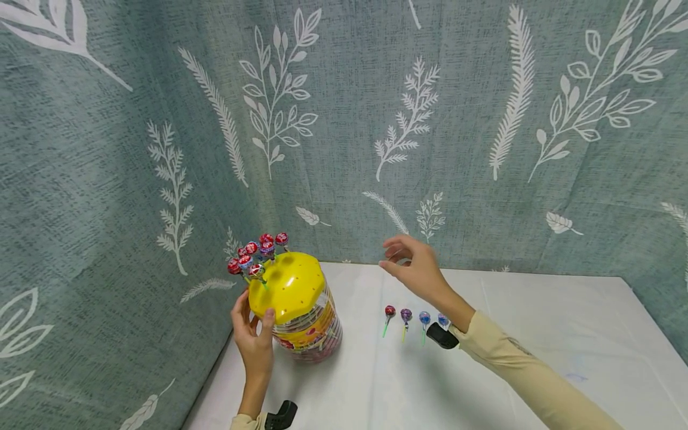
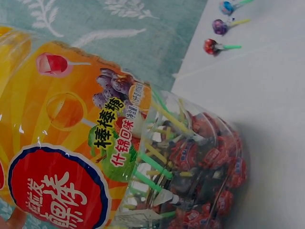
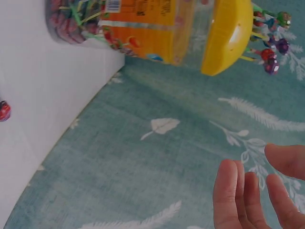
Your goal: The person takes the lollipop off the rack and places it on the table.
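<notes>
A clear plastic lollipop jar with an orange label stands on the left of the table, under a yellow lid. Several wrapped lollipops stick up from the lid's far left side by their sticks. My left hand grips the lid's near left edge, thumb in front. The left wrist view shows red-wrapped lollipops inside the jar's lower part. Raised in the air right of the jar, my right hand has loosely bent fingers around nothing; in the right wrist view its fingers are apart from the lid.
Several loose lollipops lie in a row on the white table, among them a red one and a purple one. The right forearm partly covers the row's right end. A leaf-patterned green cloth hangs behind and at the left.
</notes>
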`<state>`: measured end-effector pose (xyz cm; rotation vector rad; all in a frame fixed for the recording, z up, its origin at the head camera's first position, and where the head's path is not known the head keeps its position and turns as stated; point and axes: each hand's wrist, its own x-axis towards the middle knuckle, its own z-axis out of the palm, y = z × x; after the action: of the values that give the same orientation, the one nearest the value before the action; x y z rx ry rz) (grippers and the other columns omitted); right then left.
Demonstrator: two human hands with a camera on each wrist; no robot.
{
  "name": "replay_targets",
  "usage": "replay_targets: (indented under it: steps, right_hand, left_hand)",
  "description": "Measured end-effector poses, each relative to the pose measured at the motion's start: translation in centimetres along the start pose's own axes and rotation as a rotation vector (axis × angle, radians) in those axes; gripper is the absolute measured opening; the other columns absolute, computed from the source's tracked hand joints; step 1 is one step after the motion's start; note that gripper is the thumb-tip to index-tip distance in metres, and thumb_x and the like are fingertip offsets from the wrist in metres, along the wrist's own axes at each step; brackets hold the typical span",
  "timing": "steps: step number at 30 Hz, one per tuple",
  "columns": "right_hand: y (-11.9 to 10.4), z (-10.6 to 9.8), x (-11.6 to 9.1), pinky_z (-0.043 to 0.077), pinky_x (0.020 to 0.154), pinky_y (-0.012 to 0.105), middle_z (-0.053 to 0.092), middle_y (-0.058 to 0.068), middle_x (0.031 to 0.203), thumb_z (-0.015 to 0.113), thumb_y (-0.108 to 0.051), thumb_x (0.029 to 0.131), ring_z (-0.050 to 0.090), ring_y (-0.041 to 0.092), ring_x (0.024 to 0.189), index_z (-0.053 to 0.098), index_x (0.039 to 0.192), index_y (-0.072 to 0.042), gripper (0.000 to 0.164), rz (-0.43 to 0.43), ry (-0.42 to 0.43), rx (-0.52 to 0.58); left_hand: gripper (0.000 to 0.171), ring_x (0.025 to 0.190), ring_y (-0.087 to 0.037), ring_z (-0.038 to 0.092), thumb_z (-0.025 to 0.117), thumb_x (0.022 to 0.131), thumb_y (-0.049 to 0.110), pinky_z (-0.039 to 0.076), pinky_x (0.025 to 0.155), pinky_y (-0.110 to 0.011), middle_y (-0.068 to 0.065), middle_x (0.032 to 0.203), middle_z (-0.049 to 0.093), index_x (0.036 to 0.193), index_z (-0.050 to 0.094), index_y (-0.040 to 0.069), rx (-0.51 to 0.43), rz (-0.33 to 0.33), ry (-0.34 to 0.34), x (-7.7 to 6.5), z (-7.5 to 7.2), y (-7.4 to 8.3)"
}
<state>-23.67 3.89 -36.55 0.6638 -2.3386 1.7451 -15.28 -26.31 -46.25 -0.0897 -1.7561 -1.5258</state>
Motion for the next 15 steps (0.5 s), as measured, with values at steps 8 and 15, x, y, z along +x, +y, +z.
replay_targets:
  steps: [8,15]
  right_hand:
    - [-1.1,1.6,1.3,0.052,0.069,0.039,0.064,0.009,0.095,0.070,-0.004,0.083,0.063,0.021,0.082,0.063,0.109,-0.007,0.027,-0.066,-0.025,0.034]
    - [-2.2,3.4,2.7,0.052,0.068,0.039,0.064,0.008,0.095,0.070,-0.003,0.082,0.062,0.020,0.081,0.063,0.108,-0.007,0.027,-0.114,-0.048,0.065]
  left_hand:
    - [0.063,0.128,-0.019,0.036,0.059,0.085,0.003,0.032,0.096,-0.025,-0.008,0.143,0.038,0.143,0.035,0.008,0.011,-0.044,-0.004,0.0,-0.5,-1.3]
    - [0.062,0.129,-0.019,0.036,0.059,0.087,0.005,0.033,0.095,-0.027,-0.005,0.143,0.038,0.143,0.035,0.012,0.021,-0.061,-0.046,0.3,-0.8,-0.7]
